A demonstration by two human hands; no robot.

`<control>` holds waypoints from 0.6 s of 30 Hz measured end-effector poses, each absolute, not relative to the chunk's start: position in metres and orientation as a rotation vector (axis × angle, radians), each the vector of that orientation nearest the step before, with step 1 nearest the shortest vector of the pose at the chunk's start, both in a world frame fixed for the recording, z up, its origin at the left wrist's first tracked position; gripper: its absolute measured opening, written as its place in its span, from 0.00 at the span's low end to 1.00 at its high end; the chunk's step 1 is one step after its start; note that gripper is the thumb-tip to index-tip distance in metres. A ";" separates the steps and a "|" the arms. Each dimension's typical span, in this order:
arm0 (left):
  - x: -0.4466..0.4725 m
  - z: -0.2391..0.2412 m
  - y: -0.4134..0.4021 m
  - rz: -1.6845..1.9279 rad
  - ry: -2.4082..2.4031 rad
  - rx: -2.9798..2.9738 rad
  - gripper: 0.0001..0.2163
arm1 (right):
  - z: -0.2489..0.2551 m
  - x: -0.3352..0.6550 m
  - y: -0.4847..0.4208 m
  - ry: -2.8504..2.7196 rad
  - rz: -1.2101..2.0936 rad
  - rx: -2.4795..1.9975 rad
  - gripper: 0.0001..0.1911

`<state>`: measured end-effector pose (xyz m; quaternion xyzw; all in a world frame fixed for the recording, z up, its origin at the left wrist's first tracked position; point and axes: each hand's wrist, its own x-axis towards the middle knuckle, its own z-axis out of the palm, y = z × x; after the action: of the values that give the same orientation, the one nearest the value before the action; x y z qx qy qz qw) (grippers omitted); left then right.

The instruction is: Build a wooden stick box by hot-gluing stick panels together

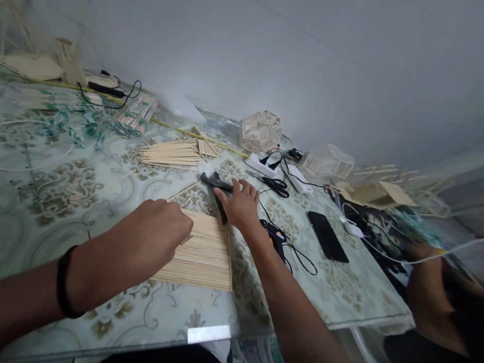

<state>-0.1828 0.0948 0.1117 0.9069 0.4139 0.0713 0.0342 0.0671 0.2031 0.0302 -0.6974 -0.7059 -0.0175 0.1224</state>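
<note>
A flat mat of wooden sticks laid side by side [205,258] lies on the glass-topped table [87,182] in front of me. My left hand [150,234] rests on the mat's left edge with its fingers curled under, pressing down. My right hand [241,205] reaches past the mat's far right corner. Its fingers lie over the handles of black pliers [216,185], which rest on the table; I cannot see whether they grip them. A black band circles my left wrist.
A loose pile of sticks [171,153] lies beyond the mat. Scissors [273,183], a white power strip [260,164], a black phone [328,237], a glue gun [276,238] and stick-built lantern frames [260,131] stand to the right. Another person's arm [430,288] is at the right edge.
</note>
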 end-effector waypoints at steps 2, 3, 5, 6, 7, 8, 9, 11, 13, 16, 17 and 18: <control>-0.185 0.113 0.096 0.247 1.258 2.766 0.13 | 0.044 0.085 0.189 -2.042 -0.080 -1.976 0.26; -0.187 0.115 0.097 0.267 1.255 2.756 0.12 | 0.050 0.097 0.179 -2.020 -0.088 -1.966 0.24; -0.191 0.121 0.103 0.306 1.252 2.737 0.11 | 0.058 0.124 0.157 -1.945 -0.084 -2.001 0.20; -0.193 0.125 0.107 0.324 1.258 2.729 0.11 | 0.059 0.138 0.145 -1.893 -0.071 -2.049 0.19; -0.196 0.130 0.111 0.335 1.249 2.717 0.11 | 0.057 0.152 0.133 -1.837 -0.055 -2.108 0.18; -0.199 0.134 0.115 0.347 1.242 2.702 0.11 | 0.052 0.164 0.123 -1.782 -0.030 -2.168 0.17; -0.203 0.139 0.119 0.392 1.252 2.680 0.12 | 0.045 0.175 0.114 -1.732 0.008 -2.223 0.18; -0.210 0.143 0.124 0.548 1.248 2.612 0.12 | 0.029 0.191 0.104 -1.647 0.092 -2.295 0.17; -0.219 0.138 0.125 0.693 1.247 2.547 0.12 | 0.015 0.201 0.102 -1.552 0.161 -2.338 0.17; -0.232 0.116 0.122 0.814 1.250 2.383 0.11 | 0.006 0.209 0.108 -1.452 0.302 -2.343 0.24; -0.236 0.106 0.120 0.830 1.257 2.283 0.10 | 0.006 0.211 0.109 -1.436 0.362 -2.329 0.27; -0.241 0.097 0.119 0.825 1.276 2.231 0.10 | 0.007 0.213 0.109 -1.431 0.423 -2.308 0.29</control>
<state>-0.2405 0.1187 0.0969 0.8065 0.4612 0.2980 0.2193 0.2132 0.1089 0.0066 -0.8237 -0.5105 0.1509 0.1954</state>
